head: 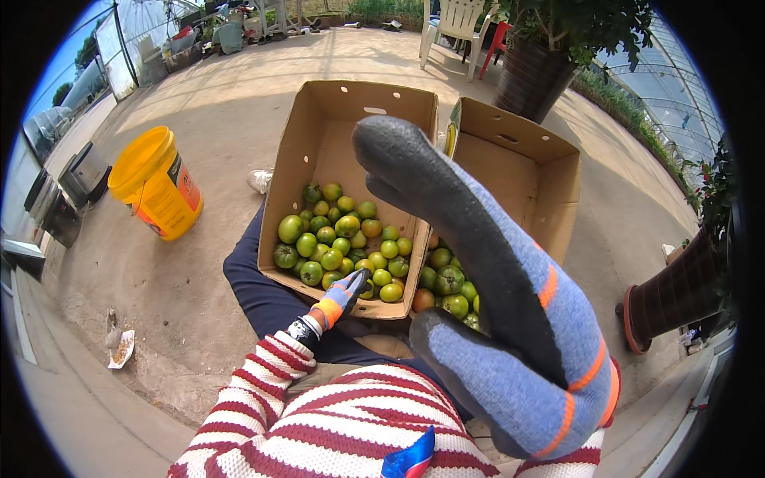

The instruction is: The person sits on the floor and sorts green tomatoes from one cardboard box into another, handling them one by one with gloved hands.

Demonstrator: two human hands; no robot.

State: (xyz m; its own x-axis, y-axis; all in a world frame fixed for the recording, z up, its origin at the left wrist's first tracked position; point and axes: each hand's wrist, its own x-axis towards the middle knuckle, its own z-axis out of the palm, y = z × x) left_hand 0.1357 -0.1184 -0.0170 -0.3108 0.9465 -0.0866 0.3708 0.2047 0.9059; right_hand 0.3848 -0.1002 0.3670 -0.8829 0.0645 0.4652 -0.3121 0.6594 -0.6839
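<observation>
My left hand (346, 291), in a blue glove with a black coated palm, reaches over the near wall of an open cardboard box (352, 98) and touches the tomatoes; whether it grips one I cannot tell. Green and partly orange tomatoes (346, 226) cover the near half of that box. Large and close to the camera, my gloved right hand (508, 287) is raised, thumb and fingers apart, with nothing between them. Behind it stands a second cardboard box (508, 161) with more green and orange tomatoes (449, 279), partly hidden by the hand.
A yellow plastic bucket (155, 185) stands on the concrete floor at the left. White plastic chairs (457, 27) and a large potted plant (535, 77) are beyond the boxes. Another potted plant (675, 299) is at the right. Dark bins (57, 209) stand at the far left.
</observation>
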